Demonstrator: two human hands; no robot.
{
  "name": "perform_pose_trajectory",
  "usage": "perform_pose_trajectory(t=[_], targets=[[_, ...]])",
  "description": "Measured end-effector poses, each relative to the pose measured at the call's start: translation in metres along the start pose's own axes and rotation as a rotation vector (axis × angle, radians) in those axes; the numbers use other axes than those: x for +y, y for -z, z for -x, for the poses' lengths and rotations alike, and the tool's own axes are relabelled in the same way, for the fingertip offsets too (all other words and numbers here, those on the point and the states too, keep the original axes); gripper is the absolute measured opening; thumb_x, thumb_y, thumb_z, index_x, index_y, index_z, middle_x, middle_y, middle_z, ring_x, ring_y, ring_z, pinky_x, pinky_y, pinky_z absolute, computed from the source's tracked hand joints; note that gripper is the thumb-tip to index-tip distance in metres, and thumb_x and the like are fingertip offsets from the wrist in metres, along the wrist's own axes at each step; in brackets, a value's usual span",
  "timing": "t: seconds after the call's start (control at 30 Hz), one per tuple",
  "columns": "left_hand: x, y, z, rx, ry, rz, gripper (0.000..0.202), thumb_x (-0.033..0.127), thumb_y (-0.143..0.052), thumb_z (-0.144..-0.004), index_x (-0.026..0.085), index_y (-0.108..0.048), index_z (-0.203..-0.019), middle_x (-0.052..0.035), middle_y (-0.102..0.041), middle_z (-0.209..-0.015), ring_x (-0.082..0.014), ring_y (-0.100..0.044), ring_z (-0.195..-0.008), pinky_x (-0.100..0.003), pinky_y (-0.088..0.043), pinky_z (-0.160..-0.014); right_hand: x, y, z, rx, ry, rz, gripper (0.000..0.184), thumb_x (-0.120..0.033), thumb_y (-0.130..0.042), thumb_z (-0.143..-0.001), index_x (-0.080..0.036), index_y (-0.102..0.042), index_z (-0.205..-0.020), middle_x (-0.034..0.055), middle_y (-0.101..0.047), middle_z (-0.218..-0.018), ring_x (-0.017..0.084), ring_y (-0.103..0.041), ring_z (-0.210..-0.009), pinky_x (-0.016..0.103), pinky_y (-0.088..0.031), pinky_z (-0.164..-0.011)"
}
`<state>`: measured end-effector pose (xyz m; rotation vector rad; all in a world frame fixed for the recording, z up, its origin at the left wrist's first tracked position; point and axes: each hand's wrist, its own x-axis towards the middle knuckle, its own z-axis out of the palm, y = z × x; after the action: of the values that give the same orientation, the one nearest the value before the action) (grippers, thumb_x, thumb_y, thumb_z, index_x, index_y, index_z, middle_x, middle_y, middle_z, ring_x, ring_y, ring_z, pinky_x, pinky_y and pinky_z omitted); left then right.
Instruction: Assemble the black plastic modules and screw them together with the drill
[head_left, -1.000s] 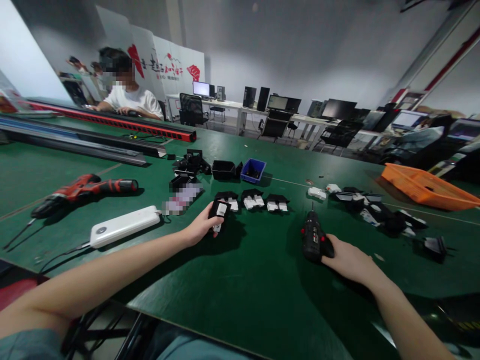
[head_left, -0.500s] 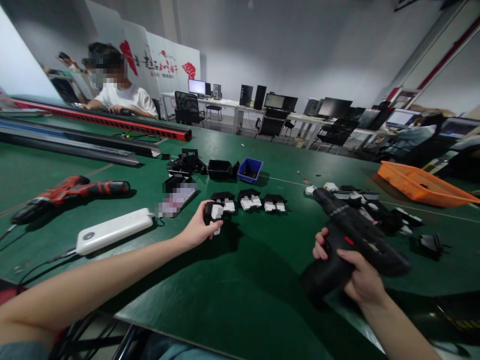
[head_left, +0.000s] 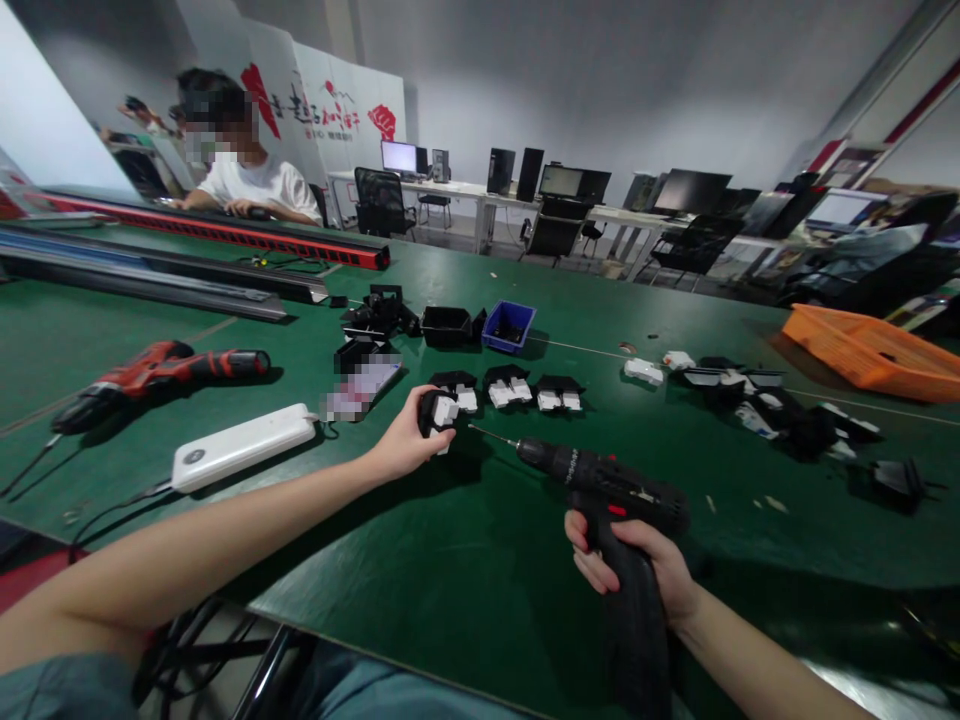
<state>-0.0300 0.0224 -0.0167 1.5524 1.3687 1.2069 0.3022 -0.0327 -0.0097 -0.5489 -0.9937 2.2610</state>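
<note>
My left hand (head_left: 405,445) is closed round a small black and white plastic part (head_left: 439,411), held just above the green table (head_left: 465,560). My right hand (head_left: 637,570) grips the handle of a black power screwdriver (head_left: 600,480). Its thin bit points left, with the tip close to the part in my left hand. Behind the part, three similar black and white parts (head_left: 514,390) lie in a row.
A red power screwdriver (head_left: 161,368) and a white power bank (head_left: 244,446) lie at the left. A blue bin (head_left: 508,327) and a black bin (head_left: 446,326) stand behind. Loose black and white parts (head_left: 772,410) and an orange tray (head_left: 874,352) sit at the right. A person sits at the far left.
My right hand has lifted the black screwdriver off the table and swung it round, so the bit now points left at the part. My left hand has raised the part slightly.
</note>
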Motion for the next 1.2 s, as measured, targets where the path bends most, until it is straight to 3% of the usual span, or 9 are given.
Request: perform_pose_trajectory(t=[0.17, 0.4, 0.67, 1.2], targets=[[-0.0031, -0.0023, -0.0002, -0.002, -0.021, -0.031, 0.063, 0.031, -0.069, -0.073, 0.023, -0.036, -0.127, -0.0038, -0.056, -0.102, -0.0086, -0.054, -0.057, -0.022, -0.049, -0.046, 0.0012, -0.0003, 0.0008, -0.038, -0.003, 0.075, 0.034, -0.035, -0.044, -0.085, -0.007, -0.061, -0.092, 0.0034, -0.052, -0.056, 0.013, -0.043, -0.049, 0.026, -0.031, -0.052], [0.0006, -0.0033, 0.0003, 0.002, -0.086, -0.068, 0.06, 0.029, -0.069, -0.073, 0.02, -0.039, -0.124, -0.0053, -0.058, -0.106, -0.0184, -0.061, -0.088, -0.032, -0.054, -0.076, 0.0009, 0.0012, 0.0004, -0.008, -0.041, 0.12, 0.034, -0.036, -0.044, -0.083, -0.008, -0.059, -0.093, 0.0026, -0.052, -0.055, 0.013, -0.042, -0.049, 0.027, -0.031, -0.053], [0.0007, -0.0037, -0.0002, 0.007, -0.071, -0.032, 0.061, 0.028, -0.07, -0.071, 0.02, -0.04, -0.123, -0.0047, -0.058, -0.102, -0.0195, -0.061, -0.088, -0.032, -0.055, -0.073, 0.0001, -0.0006, -0.0002, -0.003, -0.038, 0.128, 0.033, -0.038, -0.047, -0.082, -0.009, -0.059, -0.091, 0.0025, -0.052, -0.061, 0.012, -0.041, -0.048, 0.028, -0.032, -0.053], [-0.001, -0.0025, -0.0007, -0.003, -0.124, -0.076, 0.064, 0.027, -0.07, -0.072, 0.02, -0.037, -0.126, -0.0066, -0.056, -0.112, -0.022, -0.058, -0.103, -0.037, -0.049, -0.092, 0.0006, -0.0059, -0.0006, 0.031, -0.053, 0.15, 0.033, -0.041, -0.048, -0.084, -0.01, -0.059, -0.088, 0.0004, -0.047, -0.051, 0.013, -0.041, -0.048, 0.026, -0.03, -0.052]])
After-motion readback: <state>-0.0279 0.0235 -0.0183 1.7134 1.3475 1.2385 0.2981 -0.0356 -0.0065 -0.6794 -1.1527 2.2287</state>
